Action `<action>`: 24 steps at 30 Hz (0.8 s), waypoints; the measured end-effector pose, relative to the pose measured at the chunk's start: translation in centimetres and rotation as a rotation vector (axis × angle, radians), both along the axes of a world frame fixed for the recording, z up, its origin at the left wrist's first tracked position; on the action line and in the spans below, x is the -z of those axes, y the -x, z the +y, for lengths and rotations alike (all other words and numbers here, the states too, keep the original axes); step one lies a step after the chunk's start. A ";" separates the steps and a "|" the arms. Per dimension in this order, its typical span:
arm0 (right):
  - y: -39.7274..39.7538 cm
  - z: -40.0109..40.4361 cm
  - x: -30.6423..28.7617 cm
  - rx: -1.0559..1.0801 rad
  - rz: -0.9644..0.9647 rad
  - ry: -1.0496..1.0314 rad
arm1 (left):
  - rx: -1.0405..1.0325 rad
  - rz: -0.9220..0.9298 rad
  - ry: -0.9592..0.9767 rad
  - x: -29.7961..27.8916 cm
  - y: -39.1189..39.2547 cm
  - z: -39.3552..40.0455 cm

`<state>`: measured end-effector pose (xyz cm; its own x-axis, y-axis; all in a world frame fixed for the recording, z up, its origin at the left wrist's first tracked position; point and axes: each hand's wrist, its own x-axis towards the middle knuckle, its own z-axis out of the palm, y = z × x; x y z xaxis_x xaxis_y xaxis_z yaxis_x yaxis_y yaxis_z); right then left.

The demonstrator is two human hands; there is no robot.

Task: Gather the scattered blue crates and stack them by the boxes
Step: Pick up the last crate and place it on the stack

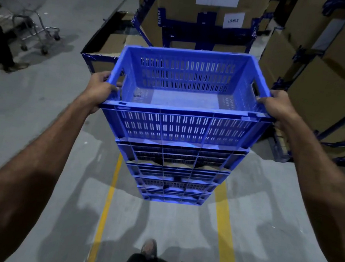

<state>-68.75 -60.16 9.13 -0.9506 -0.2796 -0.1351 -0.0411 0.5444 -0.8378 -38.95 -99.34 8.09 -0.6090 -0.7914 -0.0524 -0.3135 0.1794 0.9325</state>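
**Colours and patterns, warehouse aisle**

Top crate (pixel 182 102): bright blue, walls pierced with rows of short vertical slots; floor panel paler blue-grey. Stack of crates (pixel 174 172) beneath: same blue, ribbed grid on the sides, darker in shadow. Floor (pixel 45 110): pale grey concrete, mottled, with two yellow painted lines (pixel 220 227). Boxes (pixel 326 85): brown cardboard, edged in dark blue framing. White label (pixel 233 20) with dark lettering. Trolley (pixel 39 31): silver-grey metal.

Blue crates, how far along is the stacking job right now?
Done: a stack of blue crates already stands on the floor near the cardboard boxes. In hand: the left hand and right hand grip the top crate by its side rims. Left: letting go; any other scattered crates are out of view.
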 end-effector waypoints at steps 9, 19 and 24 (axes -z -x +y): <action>0.3 -0.1 -0.6 -0.209 0.470 -0.336 | 0.135 -0.363 0.623 -1.7 0.2 -0.1; 2.7 -2.1 -1.2 -0.542 0.531 -0.716 | 0.320 -0.659 0.769 -2.6 2.8 -0.4; 2.5 -2.2 -1.0 -0.525 0.524 -0.724 | 0.315 -0.678 0.789 -2.3 3.1 -0.3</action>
<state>-71.25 -62.41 10.16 -0.7202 -0.6926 -0.0404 -0.6839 0.7186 -0.1259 -42.00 -99.67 10.40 -0.8266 -0.5628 0.0005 -0.5546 0.8146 0.1695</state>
